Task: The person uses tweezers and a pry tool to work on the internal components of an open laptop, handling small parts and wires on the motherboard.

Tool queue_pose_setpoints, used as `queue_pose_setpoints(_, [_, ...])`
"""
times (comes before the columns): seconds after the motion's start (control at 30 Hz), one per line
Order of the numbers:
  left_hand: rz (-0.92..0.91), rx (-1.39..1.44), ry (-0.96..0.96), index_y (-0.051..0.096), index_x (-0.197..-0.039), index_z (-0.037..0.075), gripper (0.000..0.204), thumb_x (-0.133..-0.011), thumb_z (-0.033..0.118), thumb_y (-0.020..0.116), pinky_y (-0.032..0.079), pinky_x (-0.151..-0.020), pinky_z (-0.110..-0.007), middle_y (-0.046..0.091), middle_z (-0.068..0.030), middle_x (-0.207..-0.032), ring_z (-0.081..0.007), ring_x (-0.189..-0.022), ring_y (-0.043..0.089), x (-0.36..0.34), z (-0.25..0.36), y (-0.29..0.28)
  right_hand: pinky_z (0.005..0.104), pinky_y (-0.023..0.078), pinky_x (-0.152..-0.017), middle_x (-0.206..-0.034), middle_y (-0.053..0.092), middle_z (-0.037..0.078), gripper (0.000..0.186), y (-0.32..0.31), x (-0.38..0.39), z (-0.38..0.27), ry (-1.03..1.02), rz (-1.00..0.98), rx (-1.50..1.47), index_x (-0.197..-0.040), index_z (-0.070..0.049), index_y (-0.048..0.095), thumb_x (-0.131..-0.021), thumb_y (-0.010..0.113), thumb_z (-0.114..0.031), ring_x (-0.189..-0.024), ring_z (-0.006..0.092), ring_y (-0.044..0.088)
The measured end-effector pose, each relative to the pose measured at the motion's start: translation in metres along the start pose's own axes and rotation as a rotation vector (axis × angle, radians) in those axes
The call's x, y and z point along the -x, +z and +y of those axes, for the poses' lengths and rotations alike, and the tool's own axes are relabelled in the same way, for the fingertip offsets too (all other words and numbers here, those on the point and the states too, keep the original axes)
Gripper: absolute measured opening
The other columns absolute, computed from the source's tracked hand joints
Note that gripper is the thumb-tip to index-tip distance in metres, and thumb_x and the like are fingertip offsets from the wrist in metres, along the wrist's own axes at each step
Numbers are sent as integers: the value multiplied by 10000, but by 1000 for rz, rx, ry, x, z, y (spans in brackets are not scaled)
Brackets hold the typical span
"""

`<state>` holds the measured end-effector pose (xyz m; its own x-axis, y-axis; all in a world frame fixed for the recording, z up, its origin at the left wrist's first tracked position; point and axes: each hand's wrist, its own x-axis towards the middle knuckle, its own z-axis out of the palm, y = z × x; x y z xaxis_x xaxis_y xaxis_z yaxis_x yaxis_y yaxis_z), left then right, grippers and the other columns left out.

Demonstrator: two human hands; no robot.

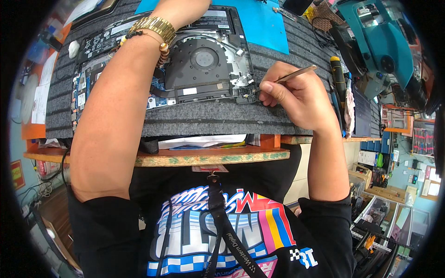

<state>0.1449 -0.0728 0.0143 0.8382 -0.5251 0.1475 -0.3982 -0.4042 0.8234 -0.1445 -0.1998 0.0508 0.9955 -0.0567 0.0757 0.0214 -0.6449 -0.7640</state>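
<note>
An opened laptop base (197, 87) lies on a ribbed grey mat (208, 123), with its round black fan (204, 59) exposed. My left hand (183, 11) reaches across it to the far side; the picture's upper edge cuts off its fingers. A gold watch (160, 28) and beads circle that wrist. Beside the laptop's near right corner, my right hand (292, 92) is closed in a pinch on slim metal tweezers (299, 73). Their tips are hidden behind my fingers, so I cannot tell whether they touch the laptop.
A blue sheet (271, 32) lies beyond the laptop. To the right are a yellow-and-black screwdriver (337, 69), other slim tools and a large teal device (394, 51). A white wad (73, 49) sits at the left. Papers (204, 141) fill a shelf below the tabletop.
</note>
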Motion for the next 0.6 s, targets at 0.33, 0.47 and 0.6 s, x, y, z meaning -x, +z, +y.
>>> queue_pose_setpoints(0.33, [-36,-63,53,798,-1166,-38,467,-1178,340,522,584,-1052,-525,834,-274,-1123,-452,-1146,782,2,3,-3,384,537,-629,-676,656,106,85,-2,-17,-10,-48,-47,152,-1020,-24,713,-1047,778,-70,-639,265,695])
queue_pose_setpoints(0.47, [2,-87,114,797,-1161,-36,469,-1177,337,513,576,-1065,-534,825,-289,-1134,-470,-1167,767,-3,-7,1,384,523,-621,-680,663,109,92,0,-23,-13,-90,-54,209,-1019,-25,711,-1049,780,-78,-627,270,680])
queue_pose_setpoints(0.6, [16,-78,68,798,-1164,-41,471,-1174,337,516,571,-1070,-544,815,-305,-1148,-496,-1185,751,-11,-14,0,375,539,-634,-708,681,112,106,2,-14,-9,-50,-45,166,-1021,1,716,-1041,789,-73,-633,266,691])
